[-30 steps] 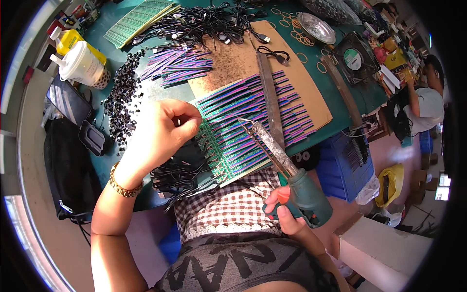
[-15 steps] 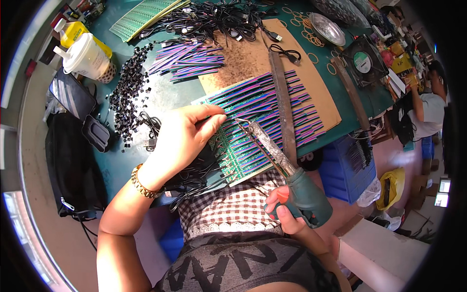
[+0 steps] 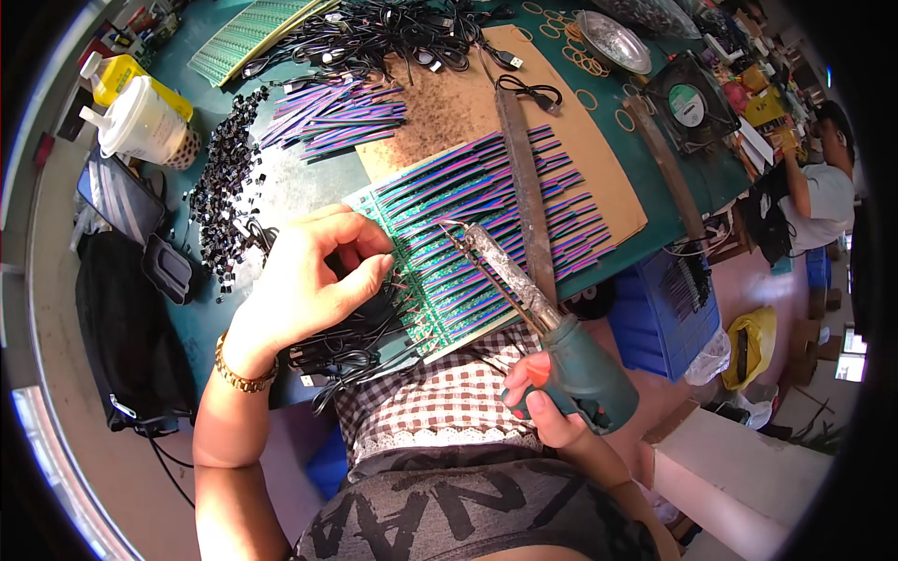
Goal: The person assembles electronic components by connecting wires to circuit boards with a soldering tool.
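Observation:
My right hand [image 3: 554, 416] grips the green handle of a soldering gun [image 3: 594, 379] with a red trigger. Its stained metal barrel slants up left, and the thin bent tip hovers over a panel of green circuit boards [image 3: 426, 313]. Rows of flat multicoloured ribbon wires [image 3: 468, 234] run rightward from the panel, with a dark metal bar [image 3: 526, 187] lying across them. At the panel's left edge is my left hand [image 3: 323, 276], fingers curled, thumb apart from the index finger, nothing visible between them. Black USB cables [image 3: 351, 351] lie beneath that hand.
Left of the cardboard [image 3: 617, 201] are loose ribbon wires [image 3: 341, 117] and a heap of small black parts [image 3: 224, 187]. A lidded drink cup [image 3: 145, 122] stands far left. Black cables [image 3: 374, 37], rubber bands [image 3: 585, 61], a metal dish [image 3: 613, 42] and a fan [image 3: 687, 105] lie farther back.
My left hand has drawn back to the left from the wires, and its thumb and index finger have parted. The soldering gun has barely moved. The whole view has shifted slightly.

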`<action>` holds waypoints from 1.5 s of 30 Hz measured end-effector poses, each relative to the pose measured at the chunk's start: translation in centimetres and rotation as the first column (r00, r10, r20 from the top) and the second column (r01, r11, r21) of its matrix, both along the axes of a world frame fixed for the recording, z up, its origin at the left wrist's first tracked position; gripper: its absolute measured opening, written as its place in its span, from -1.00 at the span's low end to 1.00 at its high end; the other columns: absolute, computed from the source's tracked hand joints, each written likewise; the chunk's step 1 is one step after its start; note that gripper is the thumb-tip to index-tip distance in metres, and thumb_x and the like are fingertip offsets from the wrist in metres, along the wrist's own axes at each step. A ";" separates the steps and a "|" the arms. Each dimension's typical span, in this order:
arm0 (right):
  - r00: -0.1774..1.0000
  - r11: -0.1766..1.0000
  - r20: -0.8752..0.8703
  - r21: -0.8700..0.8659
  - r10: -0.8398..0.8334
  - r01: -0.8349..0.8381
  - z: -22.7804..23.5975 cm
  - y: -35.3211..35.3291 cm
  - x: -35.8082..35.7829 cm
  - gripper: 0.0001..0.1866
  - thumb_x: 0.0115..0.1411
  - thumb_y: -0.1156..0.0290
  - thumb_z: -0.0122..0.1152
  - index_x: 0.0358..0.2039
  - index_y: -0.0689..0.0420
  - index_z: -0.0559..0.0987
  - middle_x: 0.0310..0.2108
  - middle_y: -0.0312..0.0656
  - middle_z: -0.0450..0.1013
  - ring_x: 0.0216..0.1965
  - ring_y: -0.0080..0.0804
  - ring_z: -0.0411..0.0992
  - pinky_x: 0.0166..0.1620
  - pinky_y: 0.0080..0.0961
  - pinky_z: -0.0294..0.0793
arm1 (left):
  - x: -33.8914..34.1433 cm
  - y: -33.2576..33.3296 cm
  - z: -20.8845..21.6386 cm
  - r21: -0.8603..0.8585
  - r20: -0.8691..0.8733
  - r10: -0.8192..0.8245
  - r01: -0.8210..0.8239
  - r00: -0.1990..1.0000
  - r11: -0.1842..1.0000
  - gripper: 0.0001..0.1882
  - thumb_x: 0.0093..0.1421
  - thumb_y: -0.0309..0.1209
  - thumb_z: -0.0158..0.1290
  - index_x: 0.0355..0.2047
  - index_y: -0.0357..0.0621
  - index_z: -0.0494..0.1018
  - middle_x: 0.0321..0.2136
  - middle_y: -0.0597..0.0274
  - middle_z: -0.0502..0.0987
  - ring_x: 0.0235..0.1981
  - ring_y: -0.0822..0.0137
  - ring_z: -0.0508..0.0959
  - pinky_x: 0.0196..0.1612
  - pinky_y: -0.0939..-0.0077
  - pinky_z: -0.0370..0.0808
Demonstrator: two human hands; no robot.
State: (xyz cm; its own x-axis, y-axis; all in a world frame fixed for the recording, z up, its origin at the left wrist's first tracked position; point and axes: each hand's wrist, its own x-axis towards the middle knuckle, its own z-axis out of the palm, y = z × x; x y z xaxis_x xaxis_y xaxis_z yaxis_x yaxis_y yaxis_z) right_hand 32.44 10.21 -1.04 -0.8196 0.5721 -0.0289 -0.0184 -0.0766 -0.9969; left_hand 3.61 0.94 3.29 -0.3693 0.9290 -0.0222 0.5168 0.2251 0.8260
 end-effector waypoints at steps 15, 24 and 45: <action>0.997 0.997 -0.005 -0.013 -0.073 0.073 0.4 0.4 -0.7 -0.71 0.18 0.29 0.09 -0.27 0.29 0.45 -0.50 -0.17 0.46 -0.48 -0.54 0.41 -0.37 -0.63 0.45 | 1.7 -0.9 1.2 0.006 -0.543 -0.106 0.130 0.833 0.991 -0.88 -0.10 -0.61 0.18 -0.53 -0.22 0.47 -0.51 0.19 0.48 -0.53 0.18 0.55 -0.45 0.42 0.51; 0.999 1.000 0.031 0.005 -0.010 0.010 0.8 0.4 -1.1 -0.72 0.20 0.30 0.06 -0.25 0.30 0.44 -0.47 -0.16 0.47 -0.44 -0.52 0.45 -0.32 -0.61 0.47 | 2.1 0.6 -1.6 0.099 -0.142 0.320 -0.308 0.937 0.946 -0.90 -0.11 -0.49 0.14 -0.62 -0.23 0.45 -0.65 0.14 0.44 -0.62 0.23 0.49 -0.50 0.42 0.43; 0.977 0.990 0.159 -0.017 0.142 -0.141 0.7 0.5 -1.1 -0.88 0.08 0.51 0.18 -0.33 0.22 0.53 -0.46 -0.20 0.48 -0.44 -0.38 0.48 -0.34 -0.48 0.46 | 1.8 0.8 -2.1 0.040 -0.215 0.264 -0.262 0.940 0.964 -0.95 -0.13 -0.59 0.09 -0.63 -0.25 0.43 -0.65 0.29 0.37 -0.69 0.53 0.38 -0.59 0.64 0.32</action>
